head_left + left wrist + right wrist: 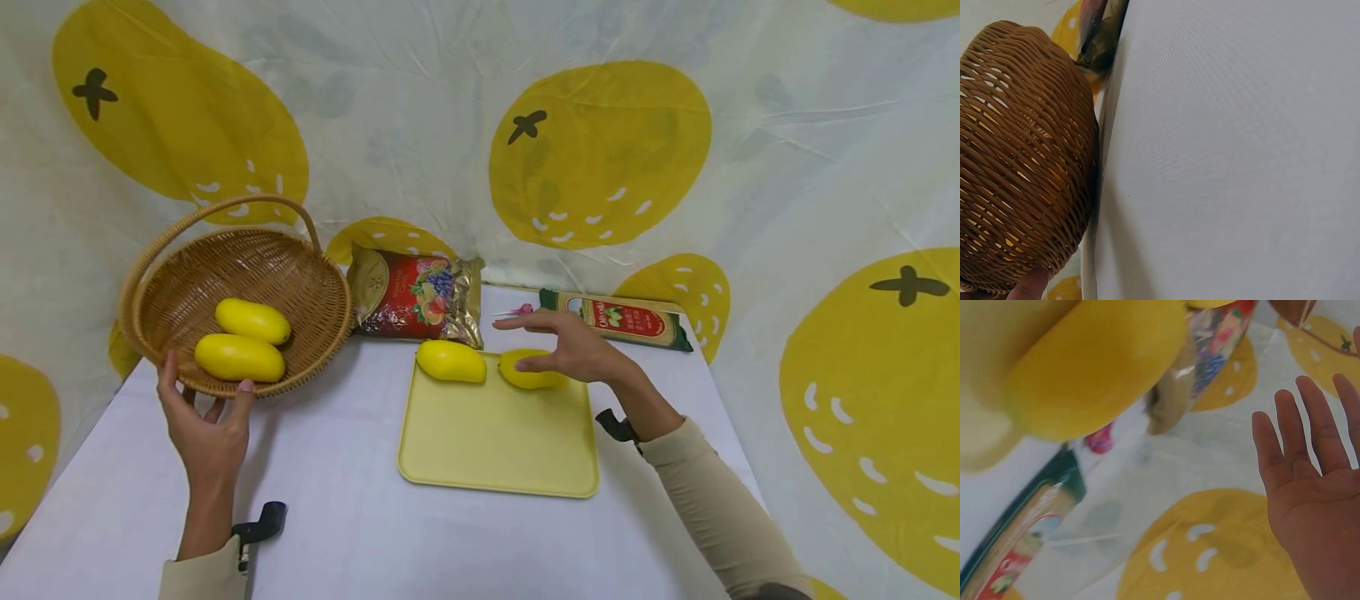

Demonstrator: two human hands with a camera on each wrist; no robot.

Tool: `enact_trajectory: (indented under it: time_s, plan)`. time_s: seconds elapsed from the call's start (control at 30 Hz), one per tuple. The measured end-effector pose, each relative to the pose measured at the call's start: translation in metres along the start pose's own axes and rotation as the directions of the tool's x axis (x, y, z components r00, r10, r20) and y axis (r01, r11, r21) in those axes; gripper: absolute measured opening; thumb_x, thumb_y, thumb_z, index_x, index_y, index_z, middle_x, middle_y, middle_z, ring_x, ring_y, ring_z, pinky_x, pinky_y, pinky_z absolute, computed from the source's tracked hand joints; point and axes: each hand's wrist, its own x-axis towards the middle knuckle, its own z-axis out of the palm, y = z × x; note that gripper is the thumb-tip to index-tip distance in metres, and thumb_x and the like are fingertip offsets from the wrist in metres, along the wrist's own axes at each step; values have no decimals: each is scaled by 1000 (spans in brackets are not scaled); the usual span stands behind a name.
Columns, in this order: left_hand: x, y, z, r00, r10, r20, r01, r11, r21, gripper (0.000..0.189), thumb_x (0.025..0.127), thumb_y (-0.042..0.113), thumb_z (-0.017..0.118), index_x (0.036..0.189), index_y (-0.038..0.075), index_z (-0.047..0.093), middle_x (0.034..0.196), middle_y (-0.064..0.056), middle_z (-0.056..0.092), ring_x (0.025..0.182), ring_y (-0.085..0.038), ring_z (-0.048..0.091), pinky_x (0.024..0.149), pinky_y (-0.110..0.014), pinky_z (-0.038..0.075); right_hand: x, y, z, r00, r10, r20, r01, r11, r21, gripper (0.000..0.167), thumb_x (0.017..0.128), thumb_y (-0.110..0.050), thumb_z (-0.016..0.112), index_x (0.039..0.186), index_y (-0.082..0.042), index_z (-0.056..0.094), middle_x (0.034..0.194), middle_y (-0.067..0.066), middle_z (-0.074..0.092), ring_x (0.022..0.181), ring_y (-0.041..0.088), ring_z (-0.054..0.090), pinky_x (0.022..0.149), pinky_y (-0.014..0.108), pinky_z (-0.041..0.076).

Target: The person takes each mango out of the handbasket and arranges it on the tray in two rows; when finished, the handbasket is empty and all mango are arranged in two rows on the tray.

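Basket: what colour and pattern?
The basket is brown, in an open woven pattern. The left wrist view shows the weave best.

The fruits and tray are yellow, basket brown, backdrop yellow-patterned on white.

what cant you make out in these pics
Head: part of one mango on the yellow tray, covered by the right hand.
Head: what the pink item is, too small; right wrist only blurs it.
Left wrist: most of the left hand, cut off by the bottom edge.
Right wrist: the print on the green-ended packet, blurred.
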Motion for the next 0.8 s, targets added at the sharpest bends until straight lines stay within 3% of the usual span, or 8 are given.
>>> enact_trajectory:
  time_s: [0.13,0.3,0.5,0.8]
  plan:
    - [0,-1,0,1000,-2,2,2,1000,6,95,92,10,76,168,29,23,176,8,19,162,-34,26,123,-57,40,9,-21,8,997,-78,-10,78,997,-10,59,90,-18,86,145,-26,68,148,-5,67,140,23,57,125,55,38]
    - [0,-2,0,1000,0,1,0,1000,10,94,92,10,76,168,29,23,176,8,18,162,-34,25,123,-58,40,22,-44,20,982,-190,5,190,982,-2,58,90,-20,87,145,-23,68,144,-4,70,129,17,59,111,47,47]
    - [0,-2,2,1000,2,-2,-2,1000,5,94,92,10,77,168,29,24,176,8,19,162,-36,26,122,-60,40,39,-68,34,973,-230,25,229,972,58,56,91,-24,86,144,-25,68,144,-13,68,132,13,58,110,43,52]
    - [0,-3,2,1000,14,-4,-14,1000,12,94,92,11,77,167,29,24,176,7,20,162,-35,26,122,-60,40,71,-96,54,943,-334,8,331,937,108,54,91,-23,86,142,-23,70,142,-7,70,131,8,60,110,39,52]
